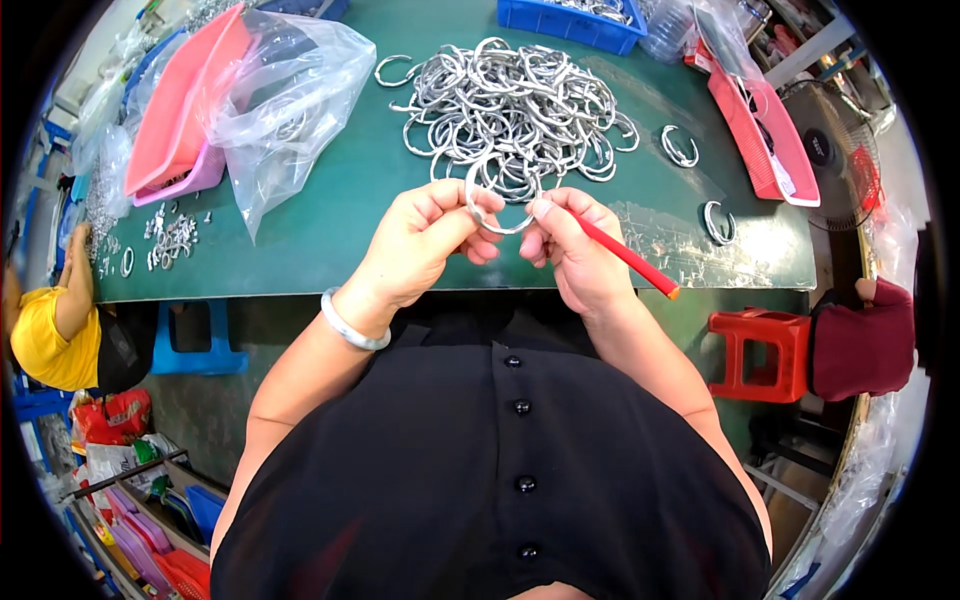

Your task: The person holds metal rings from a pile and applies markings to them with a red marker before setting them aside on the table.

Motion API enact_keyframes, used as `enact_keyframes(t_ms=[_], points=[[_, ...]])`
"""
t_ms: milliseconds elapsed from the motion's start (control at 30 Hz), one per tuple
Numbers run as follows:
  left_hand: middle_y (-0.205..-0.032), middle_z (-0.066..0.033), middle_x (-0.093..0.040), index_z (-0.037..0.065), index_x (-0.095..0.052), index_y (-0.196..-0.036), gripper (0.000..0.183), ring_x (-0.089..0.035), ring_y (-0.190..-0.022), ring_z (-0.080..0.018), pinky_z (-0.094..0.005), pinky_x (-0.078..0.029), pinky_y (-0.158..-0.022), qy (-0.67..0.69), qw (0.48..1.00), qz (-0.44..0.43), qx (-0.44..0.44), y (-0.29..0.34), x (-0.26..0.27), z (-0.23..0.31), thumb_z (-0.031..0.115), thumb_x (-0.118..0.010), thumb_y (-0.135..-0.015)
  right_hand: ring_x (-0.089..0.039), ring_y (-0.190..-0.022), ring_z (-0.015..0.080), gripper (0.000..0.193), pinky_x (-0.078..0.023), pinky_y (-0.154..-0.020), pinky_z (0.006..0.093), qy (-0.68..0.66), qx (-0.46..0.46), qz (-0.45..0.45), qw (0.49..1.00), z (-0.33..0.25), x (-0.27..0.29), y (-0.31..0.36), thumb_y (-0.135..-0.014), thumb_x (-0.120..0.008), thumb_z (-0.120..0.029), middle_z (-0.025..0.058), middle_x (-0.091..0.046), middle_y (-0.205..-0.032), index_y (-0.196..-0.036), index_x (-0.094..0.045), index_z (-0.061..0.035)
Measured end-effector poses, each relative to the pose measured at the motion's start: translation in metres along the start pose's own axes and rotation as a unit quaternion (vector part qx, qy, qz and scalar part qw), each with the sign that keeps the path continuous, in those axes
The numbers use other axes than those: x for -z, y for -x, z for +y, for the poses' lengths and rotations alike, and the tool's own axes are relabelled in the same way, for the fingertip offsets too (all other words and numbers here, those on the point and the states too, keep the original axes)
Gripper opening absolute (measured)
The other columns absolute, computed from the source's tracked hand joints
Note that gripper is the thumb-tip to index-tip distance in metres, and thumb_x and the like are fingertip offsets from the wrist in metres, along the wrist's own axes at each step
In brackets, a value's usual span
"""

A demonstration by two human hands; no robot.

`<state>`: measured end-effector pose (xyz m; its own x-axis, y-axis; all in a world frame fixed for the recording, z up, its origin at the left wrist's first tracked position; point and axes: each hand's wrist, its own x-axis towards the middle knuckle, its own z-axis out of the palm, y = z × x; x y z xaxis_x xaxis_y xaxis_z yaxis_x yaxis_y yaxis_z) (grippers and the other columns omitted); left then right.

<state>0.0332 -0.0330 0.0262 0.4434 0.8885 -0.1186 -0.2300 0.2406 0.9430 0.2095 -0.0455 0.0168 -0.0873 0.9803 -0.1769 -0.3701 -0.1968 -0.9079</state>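
Note:
Between both hands, close to the table's front edge, a silver open-ended bangle [471, 206] is held up in front of the pile. The fingers and thumb of my left hand [412, 243] pinch its left side. My right hand [588, 255] has a thumb and finger at the bangle's right end. A red pencil-like stick [636, 263] lies gripped in that same hand, its blunt end pointing down to the right; the other end is hidden by the fingers. Just beyond, a heap of similar silver bangles [510, 108] covers the middle of the green table [330, 235].
Two loose bangles [692, 160] lie on the right. Pink baskets [185, 110], a clear plastic bag [300, 110] and small metal pieces [175, 243] are at left. A blue bin [570, 22] stands behind, a pink tray [765, 140] at right. People sit at both sides.

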Motion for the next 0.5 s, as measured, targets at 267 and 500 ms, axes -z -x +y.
enact_keyframes(t_ms=[267,500], points=[[-0.075,-0.0054,-0.059,0.000,-0.057,-0.091,0.018,-0.058,-0.067,-0.0123,-0.0241,-0.047,-0.061,0.023,0.999,0.028,-0.032,0.0050,-0.0006,-0.0026,0.015,-0.049,-0.087,-0.053,-0.051,0.0094,0.011,-0.039,-0.048,0.0199,-0.010,-0.017,-0.007,1.000,0.0015,-0.0012,0.0032,-0.081,-0.054,-0.014,0.0054,-0.058,-0.060,-0.081,-0.055,-0.0035],[-0.072,-0.0046,-0.060,0.002,-0.058,-0.087,0.018,-0.058,-0.062,-0.0113,-0.0227,-0.047,-0.059,0.082,0.996,0.030,0.010,0.0043,0.0057,-0.0041,0.019,-0.051,-0.087,-0.053,-0.050,0.0103,0.015,-0.040,-0.048,0.0205,-0.016,-0.032,-0.034,0.999,0.0008,0.0030,0.0039,-0.084,-0.050,-0.018,0.0069,-0.058,-0.059,-0.082,-0.054,-0.0036]])
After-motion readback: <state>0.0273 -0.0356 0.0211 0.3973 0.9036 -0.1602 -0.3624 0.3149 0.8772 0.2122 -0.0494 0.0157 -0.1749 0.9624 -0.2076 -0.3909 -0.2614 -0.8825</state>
